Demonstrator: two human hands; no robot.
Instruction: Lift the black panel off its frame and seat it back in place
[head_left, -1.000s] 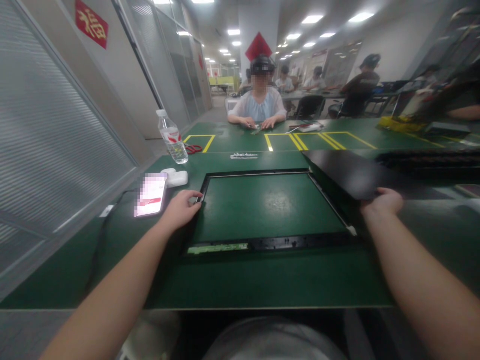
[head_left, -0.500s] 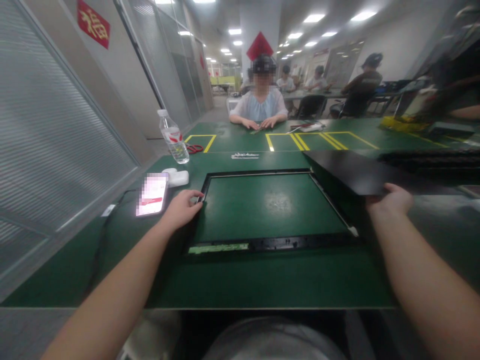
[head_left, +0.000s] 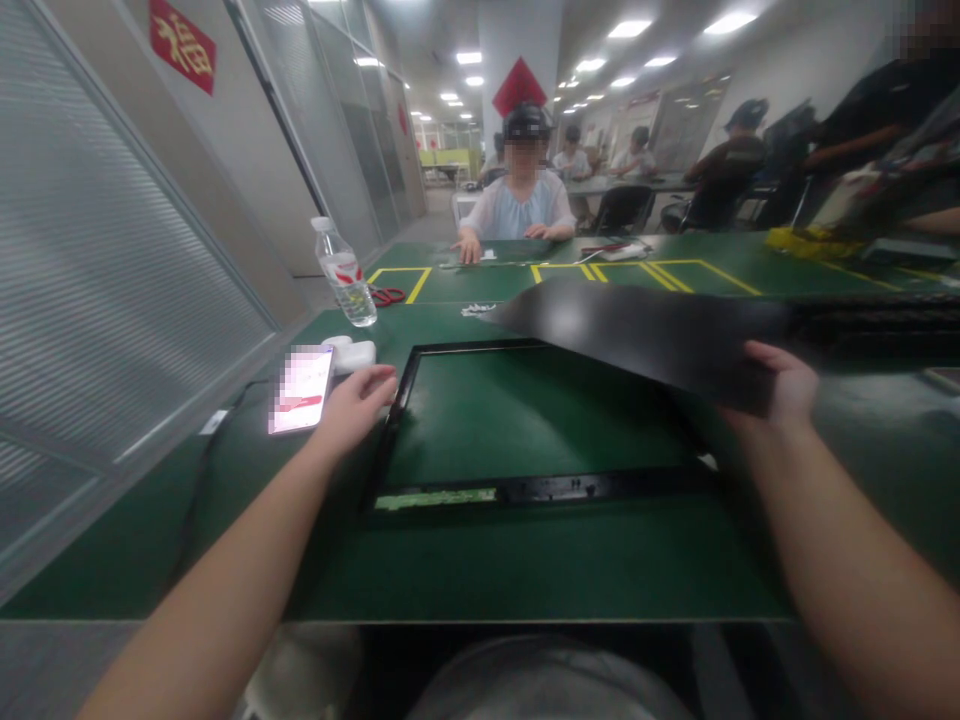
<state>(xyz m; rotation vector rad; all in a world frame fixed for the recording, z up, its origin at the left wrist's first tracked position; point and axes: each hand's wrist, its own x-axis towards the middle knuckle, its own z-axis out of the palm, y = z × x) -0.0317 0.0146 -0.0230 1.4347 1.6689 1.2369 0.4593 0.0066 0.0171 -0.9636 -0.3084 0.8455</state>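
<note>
My right hand [head_left: 787,385] grips the right end of a thin black sheet [head_left: 637,330], thumb on top. The sheet is tilted and hangs over the back right part of a black rectangular frame [head_left: 592,486], hiding its upper right corner. The frame lies flat on the green table [head_left: 525,570], with a pale green strip [head_left: 435,497] along the left of its near side. My left hand [head_left: 361,400] is just left of the frame's left side, fingers extended and holding nothing.
Left of the frame lie a lit phone [head_left: 301,390], a white case [head_left: 356,354] and a cable [head_left: 199,490]. Behind them stand a water bottle [head_left: 345,275] and red-handled scissors [head_left: 388,296]. Small white pieces [head_left: 478,310] lie beyond the frame. A person [head_left: 517,205] sits opposite.
The black sheet has swung left over the frame in my right hand. My left hand has come off the frame's left side. The person opposite has moved a hand leftward.
</note>
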